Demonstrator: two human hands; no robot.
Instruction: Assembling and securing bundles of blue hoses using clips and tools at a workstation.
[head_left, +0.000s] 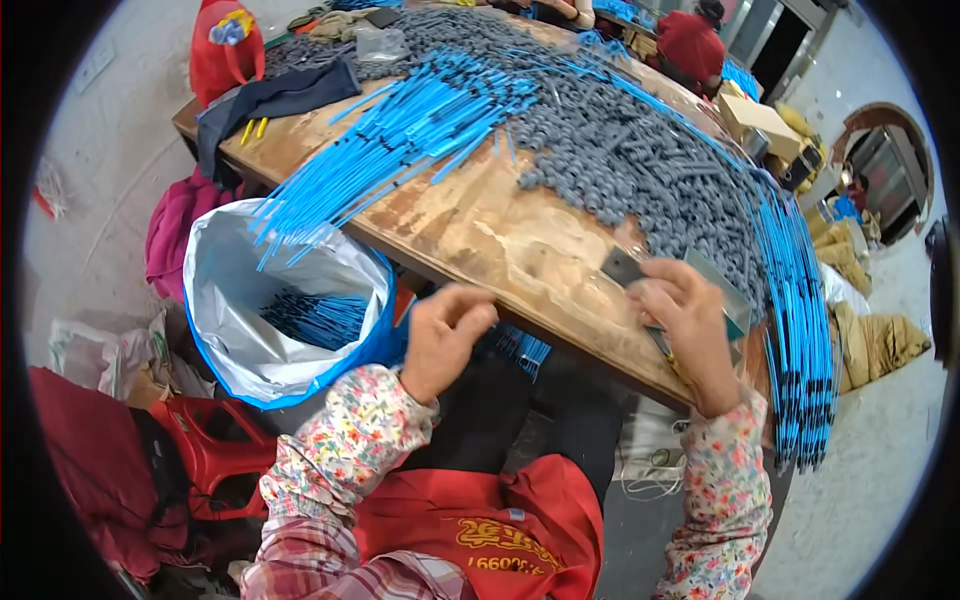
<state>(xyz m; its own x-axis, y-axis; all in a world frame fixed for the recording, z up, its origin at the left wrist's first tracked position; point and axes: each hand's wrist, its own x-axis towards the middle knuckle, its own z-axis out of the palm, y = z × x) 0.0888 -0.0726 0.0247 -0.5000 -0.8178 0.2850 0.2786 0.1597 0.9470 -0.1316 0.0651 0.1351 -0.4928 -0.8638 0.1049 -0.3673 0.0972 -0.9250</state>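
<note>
My left hand [440, 338] hangs just off the table's front edge, fingers curled toward the thumb; nothing shows in it. Over the right part of the tabletop, my right hand [690, 325] has its fingers bent and pressed together; whatever they may grip is hidden. A dark flat plate [622, 267] lies by those fingertips, and a greenish metal piece [728, 300] stands behind the hand. Beyond it spreads a large heap of small grey ribbed plastic parts [610, 165]. A fanned pile of thin blue rods with black bands [400, 135] lies farther left.
An open white-lined bag [225, 290] with blue rods inside stands left of the wooden table [450, 225]. More blue rods [800, 330] overhang the right edge. A red stool [215, 450] is at lower left. Another person in red [690, 45] sits at the far side.
</note>
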